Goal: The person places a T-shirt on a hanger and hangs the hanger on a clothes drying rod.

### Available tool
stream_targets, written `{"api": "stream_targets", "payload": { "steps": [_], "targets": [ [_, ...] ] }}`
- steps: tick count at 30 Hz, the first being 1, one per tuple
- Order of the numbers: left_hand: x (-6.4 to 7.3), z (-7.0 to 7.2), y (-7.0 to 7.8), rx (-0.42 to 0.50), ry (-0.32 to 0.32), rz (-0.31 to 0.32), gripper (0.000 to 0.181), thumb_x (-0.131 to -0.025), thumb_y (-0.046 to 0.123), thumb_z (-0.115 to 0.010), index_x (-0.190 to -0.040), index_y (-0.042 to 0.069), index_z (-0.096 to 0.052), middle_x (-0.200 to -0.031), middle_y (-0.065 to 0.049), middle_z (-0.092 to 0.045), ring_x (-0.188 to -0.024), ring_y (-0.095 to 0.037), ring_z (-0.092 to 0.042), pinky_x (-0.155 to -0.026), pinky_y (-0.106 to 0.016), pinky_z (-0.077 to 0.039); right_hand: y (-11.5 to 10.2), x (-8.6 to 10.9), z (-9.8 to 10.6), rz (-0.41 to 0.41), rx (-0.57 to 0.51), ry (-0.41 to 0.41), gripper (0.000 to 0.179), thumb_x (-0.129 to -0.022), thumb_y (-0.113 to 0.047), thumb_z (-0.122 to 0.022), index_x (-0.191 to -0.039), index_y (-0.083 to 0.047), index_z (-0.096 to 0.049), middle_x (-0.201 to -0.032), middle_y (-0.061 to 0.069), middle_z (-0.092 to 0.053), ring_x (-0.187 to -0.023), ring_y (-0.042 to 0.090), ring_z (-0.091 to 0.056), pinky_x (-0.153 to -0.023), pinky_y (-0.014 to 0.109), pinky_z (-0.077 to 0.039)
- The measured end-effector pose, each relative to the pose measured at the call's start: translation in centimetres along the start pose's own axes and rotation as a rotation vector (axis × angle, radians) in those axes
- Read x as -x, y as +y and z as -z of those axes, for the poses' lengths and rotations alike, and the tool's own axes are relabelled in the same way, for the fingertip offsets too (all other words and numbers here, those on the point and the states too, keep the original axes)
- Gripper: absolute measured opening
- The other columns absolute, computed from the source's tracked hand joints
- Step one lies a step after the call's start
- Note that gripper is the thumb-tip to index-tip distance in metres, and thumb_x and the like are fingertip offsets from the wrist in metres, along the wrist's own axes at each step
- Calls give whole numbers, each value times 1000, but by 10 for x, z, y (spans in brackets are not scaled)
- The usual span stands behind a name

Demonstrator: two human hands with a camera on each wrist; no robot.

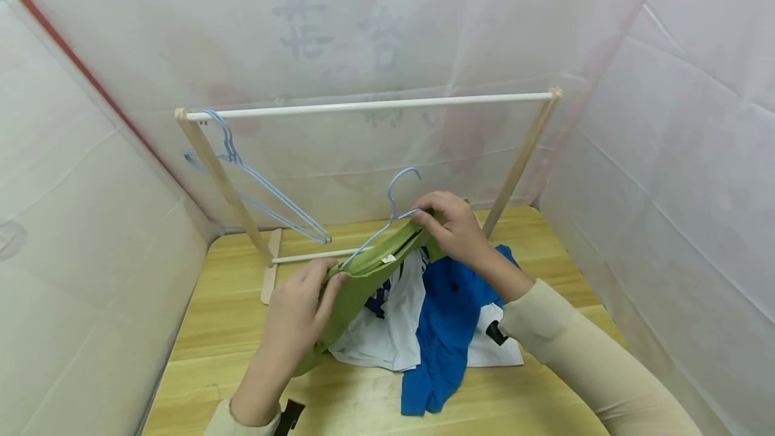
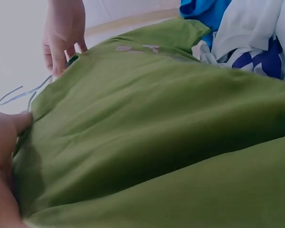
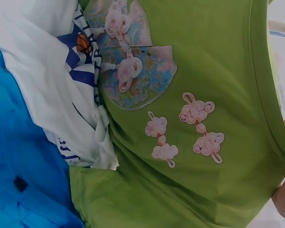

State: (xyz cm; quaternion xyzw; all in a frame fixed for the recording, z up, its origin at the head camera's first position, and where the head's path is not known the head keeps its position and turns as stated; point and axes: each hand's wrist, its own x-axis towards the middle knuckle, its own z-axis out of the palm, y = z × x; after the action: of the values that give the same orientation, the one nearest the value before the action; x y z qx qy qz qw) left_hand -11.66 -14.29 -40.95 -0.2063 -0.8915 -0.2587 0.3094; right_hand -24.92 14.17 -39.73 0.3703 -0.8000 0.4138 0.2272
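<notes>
Hangers (image 1: 260, 190) of pale blue wire — two, as far as can be told — hang at the left end of the white rail (image 1: 369, 105) of a small wooden rack (image 1: 224, 184) at the back of the table (image 1: 200, 328). Left hand (image 1: 297, 308): fingers curled over the lower left end of the green shirt (image 1: 363, 274), pinching the cloth there. The shirt is held just above the table in front of the rack, its long axis rising from lower left to upper right between the two hands. A third blue wire hanger (image 1: 393, 210) lies partly inside the shirt along that same axis, its hook standing free above the neckline. Right hand (image 1: 454, 224): fingertips pinching the collar at the upper right end, just beside the base of the hook — the nearer hand to both hook and rail. Wrist views show the green cloth (image 2: 156, 118) stretched taut and its pink knot embroidery (image 3: 194, 128). Beneath lie a white shirt (image 1: 393, 328) and, to the right, a blue shirt (image 1: 448, 328).
</notes>
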Motion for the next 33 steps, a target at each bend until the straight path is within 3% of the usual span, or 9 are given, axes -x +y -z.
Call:
{"api": "stream_targets", "payload": {
  "steps": [4,12,21,29,33],
  "targets": [
    [0,-1,-1,13,50,-31,13,-93,14,-70,-101,5,-64,-71,2,-58,-56,-6,-40,-49,-20,-36,0,3,0,-23,12,-13,20,-91,-13,-73,-110,-19,-74,-110,-2,-71,-107,16,-63,-89,38,-51],
    [3,0,-1,63,70,-14,11,-94,11,-68,-102,4,-64,-71,2,-59,-54,-4,-37,-46,-17,-32,10,9,5,-111,23,-76,37,-93,-22,-72,-129,-17,-66,-123,1,-68,-117,18,-60,-96,42,-50],
    [6,-1,2,74,132,15,8,-93,9,-69,-99,6,-64,-72,3,-58,-54,-1,-37,-46,-15,-32,26,9,8,-115,52,-118,34,-96,-45,-61,-117,-20,-73,-94,-5,-72,-84,14,-55,-78,39,-43],
    [8,-1,3,90,145,56,6,-93,6,-69,-96,7,-64,-71,5,-55,-56,-1,-38,-46,-15,-33,41,9,9,-104,123,-135,54,-94,-58,-49,-110,-13,-75,-101,5,-72,-85,19,-53,-77,40,-38],
    [8,-1,3,111,137,76,7,-93,7,-69,-97,8,-64,-72,5,-55,-57,-1,-38,-46,-16,-33,43,6,10,-55,141,-133,63,-93,-65,-47,-115,-12,-72,-109,6,-71,-91,22,-55,-80,43,-41]
  ]
}}
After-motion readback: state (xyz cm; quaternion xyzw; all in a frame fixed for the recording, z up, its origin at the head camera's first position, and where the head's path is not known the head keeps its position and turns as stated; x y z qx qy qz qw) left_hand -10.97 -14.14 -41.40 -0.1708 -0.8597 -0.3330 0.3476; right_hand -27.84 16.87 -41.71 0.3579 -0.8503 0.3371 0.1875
